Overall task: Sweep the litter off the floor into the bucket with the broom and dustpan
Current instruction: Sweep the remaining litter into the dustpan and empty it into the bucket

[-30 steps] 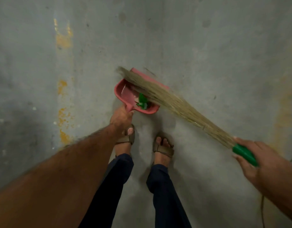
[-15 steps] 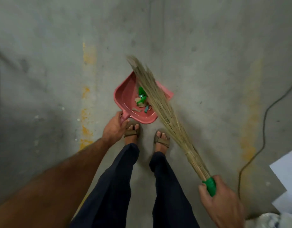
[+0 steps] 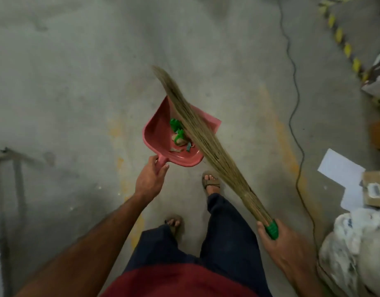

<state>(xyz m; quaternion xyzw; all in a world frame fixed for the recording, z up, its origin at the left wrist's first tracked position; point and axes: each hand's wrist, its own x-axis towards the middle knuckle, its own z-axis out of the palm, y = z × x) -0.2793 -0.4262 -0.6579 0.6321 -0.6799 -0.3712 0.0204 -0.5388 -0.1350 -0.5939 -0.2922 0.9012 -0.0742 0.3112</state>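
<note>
My left hand (image 3: 150, 178) grips the handle of a pink dustpan (image 3: 158, 133), which I hold off the grey concrete floor in front of me. Green and tan litter scraps (image 3: 179, 137) lie in its pan. My right hand (image 3: 280, 245) grips the green handle of a straw broom (image 3: 206, 144). Its bristles slant up and to the left across the dustpan's right side, hiding part of the pan. No bucket is in view.
A black cable (image 3: 296, 108) snakes down the floor on the right. White paper sheets (image 3: 343, 174), a cardboard box (image 3: 375, 189) and a bulging white plastic bag (image 3: 356, 249) crowd the right edge. Yellow-black floor tape (image 3: 343, 41) runs at top right. A metal frame (image 3: 15, 168) stands at left.
I have straightened up and stepped forward, lifting the dustpan off the floor with the litter in it. The broom swung from across the pan to slanting alongside it.
</note>
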